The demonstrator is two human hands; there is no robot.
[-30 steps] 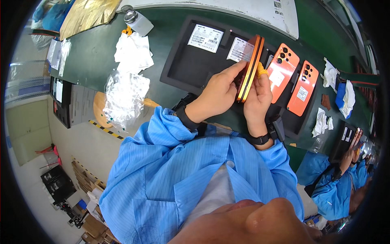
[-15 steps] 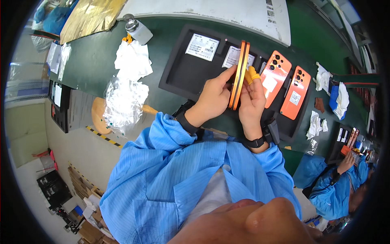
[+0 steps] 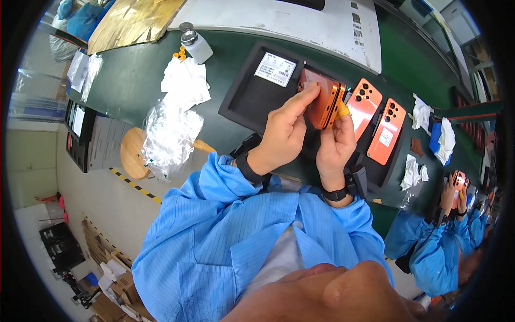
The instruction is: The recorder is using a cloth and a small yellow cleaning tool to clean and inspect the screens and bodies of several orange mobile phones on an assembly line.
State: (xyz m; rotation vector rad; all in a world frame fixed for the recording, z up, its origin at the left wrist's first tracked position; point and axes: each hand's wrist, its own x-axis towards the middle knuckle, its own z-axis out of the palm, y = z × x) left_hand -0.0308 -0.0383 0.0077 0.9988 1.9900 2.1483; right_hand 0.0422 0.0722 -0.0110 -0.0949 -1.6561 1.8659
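— While scanning from the left: crinkled plastic bag (image 3: 167, 135) at the bench edge, white wipes (image 3: 185, 81) above it, small bottle (image 3: 196, 46) further up. Agreed?

— Agreed. Next, black foam tray (image 3: 248, 96) on the green mat (image 3: 131, 75), white label (image 3: 274, 68) lying in its upper part.

— And the left hand (image 3: 283, 131)?

— Raised over the tray, fingers (image 3: 303, 95) stretched flat against the broad back of the orange phone (image 3: 321, 101), thumb underneath. Clamped on it.

— How about the phone itself?

— Glossy orange back, rounded corners, darker band along the edge. Held tilted, edge toward the camera, above the tray and not touching it. Screen side not visible.

— Right hand (image 3: 333, 147)?

— Closed on the phone's right edge, yellow finger cot (image 3: 342, 110) on one fingertip pressed against that edge. Black wristband (image 3: 337, 193) below.

— Further right?

— Two more orange phones (image 3: 374, 115) lying back up in the tray, side by side, camera holes at the upper ends, white stickers on each. Beyond them, crumpled wipes and a blue cloth (image 3: 435, 140).

— Far right edge?

— Another person (image 3: 453, 196) in a blue coat, holding an orange phone as well; too small for more detail.
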